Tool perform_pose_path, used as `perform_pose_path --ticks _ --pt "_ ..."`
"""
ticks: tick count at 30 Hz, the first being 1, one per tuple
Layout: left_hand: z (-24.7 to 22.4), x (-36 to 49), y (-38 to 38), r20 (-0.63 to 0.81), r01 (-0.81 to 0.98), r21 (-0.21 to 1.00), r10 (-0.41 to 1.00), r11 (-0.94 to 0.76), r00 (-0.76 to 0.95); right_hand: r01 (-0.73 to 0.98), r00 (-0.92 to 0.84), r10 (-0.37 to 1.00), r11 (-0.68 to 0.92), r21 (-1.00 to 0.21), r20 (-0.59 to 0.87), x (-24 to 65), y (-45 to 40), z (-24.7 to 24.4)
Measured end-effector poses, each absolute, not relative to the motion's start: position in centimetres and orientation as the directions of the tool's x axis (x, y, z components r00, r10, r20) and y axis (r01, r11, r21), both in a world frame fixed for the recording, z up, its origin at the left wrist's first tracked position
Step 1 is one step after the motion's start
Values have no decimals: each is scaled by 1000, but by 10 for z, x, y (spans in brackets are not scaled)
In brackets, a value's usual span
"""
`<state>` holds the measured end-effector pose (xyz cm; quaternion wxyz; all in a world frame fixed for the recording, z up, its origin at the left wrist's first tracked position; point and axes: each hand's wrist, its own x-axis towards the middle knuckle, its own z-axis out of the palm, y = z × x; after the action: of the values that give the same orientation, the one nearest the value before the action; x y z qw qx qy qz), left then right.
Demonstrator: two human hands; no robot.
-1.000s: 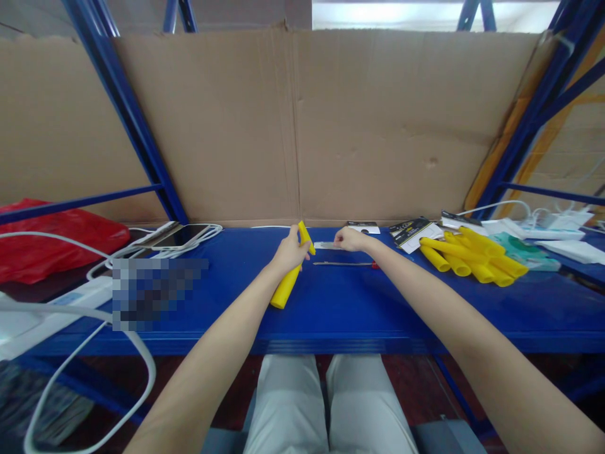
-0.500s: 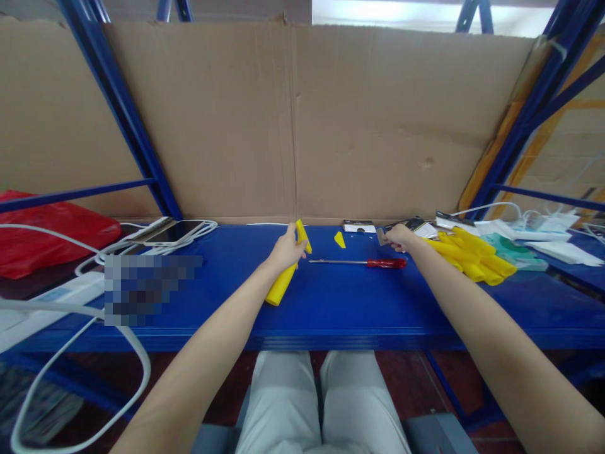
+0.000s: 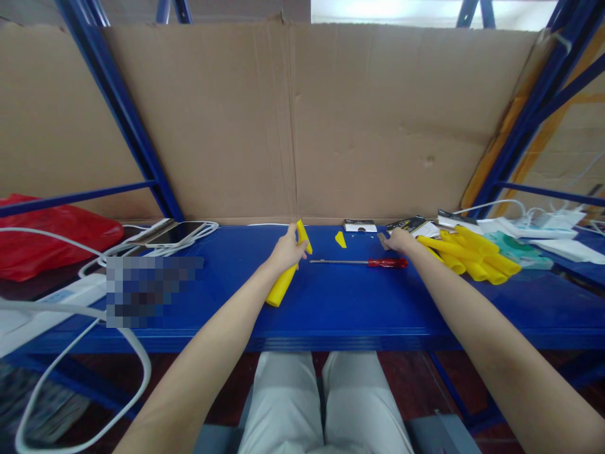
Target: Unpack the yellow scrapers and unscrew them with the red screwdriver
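Since the frame a second ago, the right hand (image 3: 401, 241) has moved rightward, away from the yellow tube (image 3: 281, 289), and is now near the printed packaging cards (image 3: 405, 223). That leaves the red-handled screwdriver (image 3: 387, 262) and a small yellow offcut (image 3: 340, 239) uncovered, while the left hand (image 3: 285, 250) has stayed about where it was.

In the head view, the left fingers are wrapped around the yellow tube, which lies slantwise at the middle of the blue tabletop (image 3: 331, 309), one end towards the person's knees. A yellow part also sticks out beyond the hand at the far side (whether it is one piece with the tube, the fingers hide). The right fingertips meet a flat greyish piece (image 3: 382, 241), perhaps a blade; I cannot tell whether they grasp it or merely touch it.

As for progress, the offcut lying apart, with tiny pale specks just beside it, suggests that some cutting is done. The tube is in hand and not set aside, so work on it may be unfinished. To the right, a heap of yellow tubes (image 3: 482, 255) lies loose; whether those are worked or untouched does not show.
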<state>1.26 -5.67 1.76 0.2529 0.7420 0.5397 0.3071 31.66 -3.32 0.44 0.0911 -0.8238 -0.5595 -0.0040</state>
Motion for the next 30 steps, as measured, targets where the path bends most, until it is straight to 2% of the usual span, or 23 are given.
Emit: perform_pose_path --ticks 4,9,16,19,22,23,25,27,30 --pt "17 12 -57 182 641 709 955 -292 233 933 359 909 -351 -75 211 314 -36 7" --pt "16 12 -56 187 631 718 954 -296 235 956 295 945 -292 -37 141 305 -49 16" --pt "16 12 -57 177 641 713 958 -284 227 982 151 988 -153 113 25 304 -52 12" --pt "16 12 -56 183 638 713 956 -290 231 982 157 987 -160 96 40 305 -53 13" --pt "16 11 -57 189 632 716 954 -296 233 990 143 973 -144 -6 180 297 -57 19" --pt "17 11 -57 190 632 716 954 -296 232 995 97 963 -88 -48 251 290 -59 22" --pt "17 11 -58 189 634 717 956 -291 226 986 -91 924 137 -97 372 271 -63 26" --pt "18 11 -58 186 634 718 957 -287 222 914 -306 873 381 -140 379 248 -65 27" --pt "17 11 -58 190 635 716 956 -290 222 826 -478 824 539 -163 304 214 -63 21"
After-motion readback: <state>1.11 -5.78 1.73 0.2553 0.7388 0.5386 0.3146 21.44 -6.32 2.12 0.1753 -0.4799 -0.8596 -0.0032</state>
